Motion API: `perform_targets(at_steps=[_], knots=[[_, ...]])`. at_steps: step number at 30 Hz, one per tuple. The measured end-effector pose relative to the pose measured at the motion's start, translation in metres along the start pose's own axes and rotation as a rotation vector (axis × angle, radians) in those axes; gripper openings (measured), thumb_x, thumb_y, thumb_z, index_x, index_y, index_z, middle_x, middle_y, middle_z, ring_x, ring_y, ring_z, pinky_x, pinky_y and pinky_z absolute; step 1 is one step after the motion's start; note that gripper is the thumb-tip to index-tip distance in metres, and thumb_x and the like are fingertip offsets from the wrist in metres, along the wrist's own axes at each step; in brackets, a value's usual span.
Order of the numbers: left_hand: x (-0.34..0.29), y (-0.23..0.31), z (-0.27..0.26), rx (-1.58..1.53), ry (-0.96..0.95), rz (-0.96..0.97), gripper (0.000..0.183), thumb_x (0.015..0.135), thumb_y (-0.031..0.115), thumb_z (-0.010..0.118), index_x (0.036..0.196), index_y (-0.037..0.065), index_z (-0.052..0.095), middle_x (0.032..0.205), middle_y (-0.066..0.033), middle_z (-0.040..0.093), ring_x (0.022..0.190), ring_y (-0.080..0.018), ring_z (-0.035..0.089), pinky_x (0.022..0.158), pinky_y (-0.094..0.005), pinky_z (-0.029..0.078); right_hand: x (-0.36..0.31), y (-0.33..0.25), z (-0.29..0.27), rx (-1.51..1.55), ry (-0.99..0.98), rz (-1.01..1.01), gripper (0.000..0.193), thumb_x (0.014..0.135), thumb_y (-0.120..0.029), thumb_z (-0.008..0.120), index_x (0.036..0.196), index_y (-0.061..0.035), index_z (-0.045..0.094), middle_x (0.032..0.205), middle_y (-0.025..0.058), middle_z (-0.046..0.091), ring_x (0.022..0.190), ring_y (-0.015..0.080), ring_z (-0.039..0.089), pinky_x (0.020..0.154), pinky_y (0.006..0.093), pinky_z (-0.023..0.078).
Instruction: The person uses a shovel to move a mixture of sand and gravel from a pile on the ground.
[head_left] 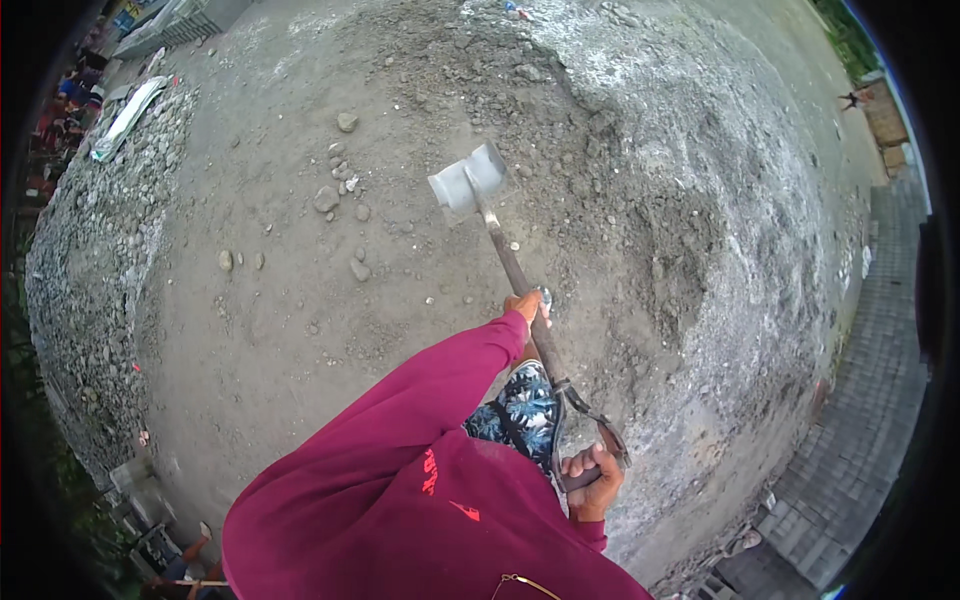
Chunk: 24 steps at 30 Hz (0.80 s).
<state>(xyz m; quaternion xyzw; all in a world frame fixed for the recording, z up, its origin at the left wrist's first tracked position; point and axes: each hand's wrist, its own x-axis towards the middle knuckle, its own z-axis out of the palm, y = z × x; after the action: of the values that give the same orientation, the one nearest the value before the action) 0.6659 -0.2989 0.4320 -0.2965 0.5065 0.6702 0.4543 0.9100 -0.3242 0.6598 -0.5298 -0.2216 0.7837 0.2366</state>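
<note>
So the long-handled shovel with the pale grey square metal blade [470, 182] is up off the ground here, blade hanging over the flattened patch of grey sand and gravel [300, 300], with the shaft running back down toward the person's body. Left hand [527, 305] is wrapped closed round the dark shaft about halfway along, coming out of a maroon long sleeve [440, 390]. Right hand [592, 480] is curled shut on the D-shaped grip at the very end, fingers folded over the crossbar.

That's about the right way to hold one of these, I'd say. Steel blade, stiff shaft, so it won't flex, but all the weight sits at the far end and it gets properly front-heavy once loaded. The mid-shaft hand does the lifting, the D-grip hand steers and tips. The blade looks empty right now, maybe a dusting on it, so it should be light at the moment. The shaft looks smooth and a bit worn, which could be slippery with sweaty or dusty palms.

Scattered rounded stones [340, 190] sit left of the blade, and the big mound of darker mixed sand and gravel [660, 220] rises on the right. Paved grey brick strip [870, 400] runs along the far right edge
</note>
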Motion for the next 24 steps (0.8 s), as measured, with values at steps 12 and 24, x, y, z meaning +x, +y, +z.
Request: perform_targets(at_steps=[12,24], knots=[[0.191,0.042,0.258,0.275,0.026,-0.121,0.020,0.075,0.014,0.063,0.084,-0.003,0.057,0.066,-0.0118,0.058,0.055,-0.0243,0.060,0.051,-0.0395,0.054,0.286,-0.138,0.070,0.346,0.128,-0.033,0.035,0.081,-0.015,0.058,0.114,-0.0026,0.055,0.054,0.0003,0.041,0.042,0.0161,0.044,0.046,0.0351,0.042],[0.251,0.119,0.338,0.156,0.024,-0.223,0.018,0.076,0.015,0.060,0.085,0.000,0.056,0.065,-0.0123,0.057,0.050,-0.0253,0.056,0.045,-0.0417,0.049,0.426,-0.211,0.215,0.388,0.100,0.035,0.016,0.080,-0.008,0.058,0.092,0.0005,0.053,0.055,0.0027,0.043,0.043,0.0164,0.046,0.045,0.0338,0.042]])
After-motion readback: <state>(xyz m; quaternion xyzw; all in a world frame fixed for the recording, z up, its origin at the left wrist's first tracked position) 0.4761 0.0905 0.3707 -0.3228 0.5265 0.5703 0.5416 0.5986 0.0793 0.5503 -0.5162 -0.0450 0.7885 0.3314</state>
